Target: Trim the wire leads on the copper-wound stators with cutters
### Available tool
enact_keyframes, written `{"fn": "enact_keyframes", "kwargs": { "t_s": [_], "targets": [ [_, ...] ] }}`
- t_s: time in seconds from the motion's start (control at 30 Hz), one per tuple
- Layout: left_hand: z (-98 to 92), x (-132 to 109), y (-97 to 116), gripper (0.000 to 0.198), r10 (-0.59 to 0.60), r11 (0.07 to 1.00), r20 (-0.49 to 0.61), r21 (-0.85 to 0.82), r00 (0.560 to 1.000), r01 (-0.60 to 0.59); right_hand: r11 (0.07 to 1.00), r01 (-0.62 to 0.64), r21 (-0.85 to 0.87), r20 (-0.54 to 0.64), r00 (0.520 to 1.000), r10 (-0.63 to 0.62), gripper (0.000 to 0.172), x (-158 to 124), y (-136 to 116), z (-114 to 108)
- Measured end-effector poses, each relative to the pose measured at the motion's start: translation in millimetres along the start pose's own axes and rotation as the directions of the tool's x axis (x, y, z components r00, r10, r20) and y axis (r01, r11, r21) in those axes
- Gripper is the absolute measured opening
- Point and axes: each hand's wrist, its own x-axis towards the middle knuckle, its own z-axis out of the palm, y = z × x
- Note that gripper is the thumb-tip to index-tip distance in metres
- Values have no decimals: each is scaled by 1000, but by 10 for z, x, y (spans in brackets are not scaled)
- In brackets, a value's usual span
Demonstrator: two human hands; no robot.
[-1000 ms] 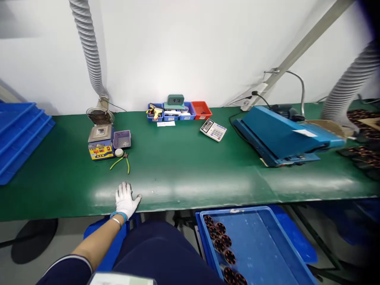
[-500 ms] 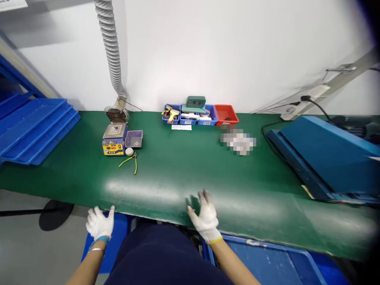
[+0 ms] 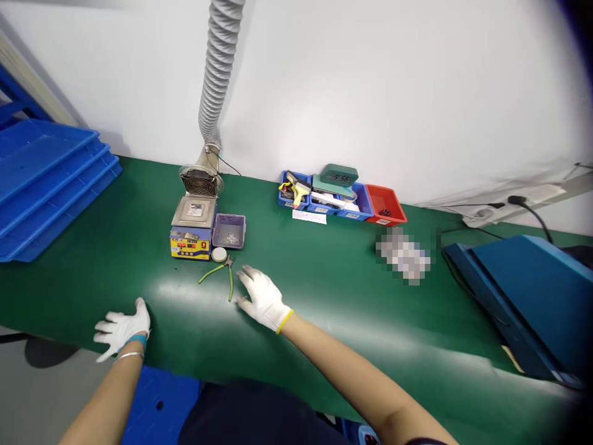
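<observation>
- The small side cutters with yellow-green handles (image 3: 221, 273) lie flat on the green-matted desk (image 3: 333, 296), handles splayed open. They are just in front of the solder station, probably so that they are within easy reach of it.
- The boxy blue-and-yellow solder pot with a metal top (image 3: 191, 227) stands directly under the mouth of the grey ribbed extraction hose (image 3: 217, 74), a placement that looks meant to draw off fumes.
- A shallow purple plastic tray (image 3: 228, 230) touches the pot's side and a round white tin (image 3: 219, 254) sits just before it, so the small supplies are grouped together.
- A row of small blue bins (image 3: 319, 203), a red bin (image 3: 385, 207) and a green digital clock (image 3: 340, 177) are pushed back against the wall, which leaves the middle of the desk free.
- Flat blue trays (image 3: 41, 185) are stacked at the far left, well apart from the tools.
- The right hand (image 3: 263, 298), in a white knit glove, reaches forward with the arm nearly straight and the palm down. Its fingers (image 3: 245, 273) are spread wide and grip nothing. The fingertips are just beside the nearer cutter handle, and I cannot tell whether they touch it.
- The left hand (image 3: 121, 329), also gloved, rests on the desk's near edge with the wrist bent. Its fingers are loosely spread and hold nothing, as if steadying the body.
</observation>
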Motion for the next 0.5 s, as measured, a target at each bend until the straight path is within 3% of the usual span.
{"fn": "enact_keyframes", "kwargs": {
  "t_s": [0.1,0.23,0.37,0.5],
  "targets": [
    [75,117,170,88,-41,999,-48,-18,998,40,979,178,-98,16,984,-177,65,814,-272,-31],
    [100,219,311,82,55,998,-59,-41,997,-57,908,344,-239,60,939,-339,51,1643,-536,133],
    [105,398,431,78,210,976,-56,-54,976,-213,907,286,-310,128,958,-258,34,2034,-636,357],
    [103,515,492,74,332,940,-41,-73,942,-335,924,217,-315,174,970,-168,31,2082,-634,417]
  ]
}}
